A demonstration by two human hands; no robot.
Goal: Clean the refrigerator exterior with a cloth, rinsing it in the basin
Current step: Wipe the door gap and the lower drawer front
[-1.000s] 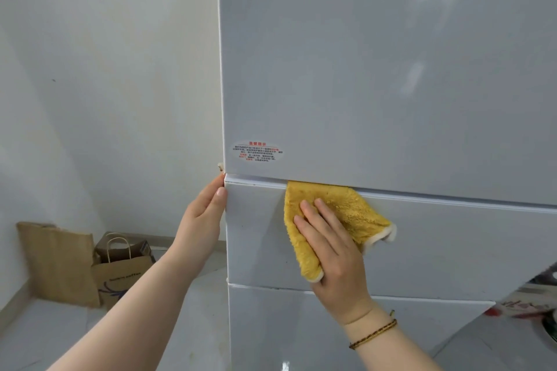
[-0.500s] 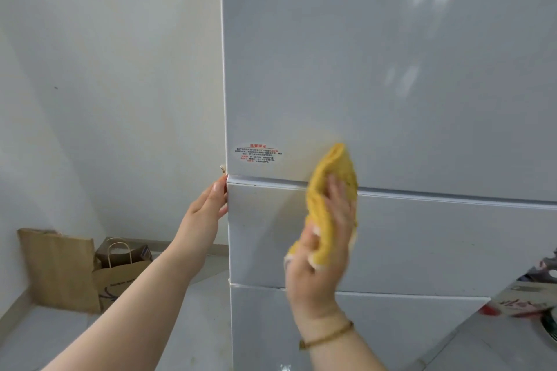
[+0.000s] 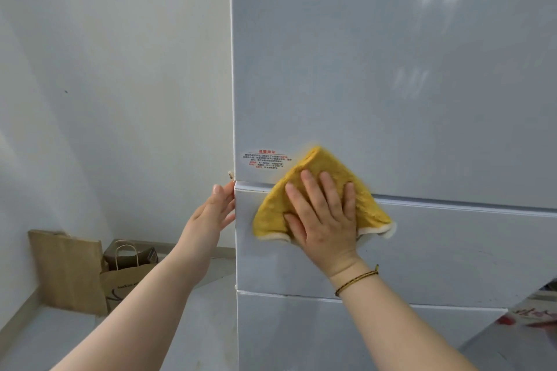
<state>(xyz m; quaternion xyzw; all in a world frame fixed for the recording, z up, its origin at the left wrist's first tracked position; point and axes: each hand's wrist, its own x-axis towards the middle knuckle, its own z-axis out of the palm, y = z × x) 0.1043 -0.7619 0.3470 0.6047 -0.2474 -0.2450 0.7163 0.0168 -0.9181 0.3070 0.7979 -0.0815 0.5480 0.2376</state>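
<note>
both hands work: right hand [image 3: 324,220] lies flat, fingers spread, pressing the yellow cloth [image 3: 319,199] across the refrigerator [image 3: 391,69] door seam; left hand [image 3: 215,209], unclenched, steadies the edge. keep even pressure, overlapping strokes.

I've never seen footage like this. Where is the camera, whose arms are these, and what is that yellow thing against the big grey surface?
No machine here: a person wears a wide-angle camera on the head, so you look forward and down along their own bare arms. The grey surface is the front of a refrigerator, with seams between its doors. The right hand, with a braided bracelet at the wrist, lies flat on a yellow cloth, pressing it across the seam beside a small warning sticker. The left hand rests open on the refrigerator's left edge, holding nothing. On the floor to the left stand brown paper bags. No rinsing basin is in view.
</note>
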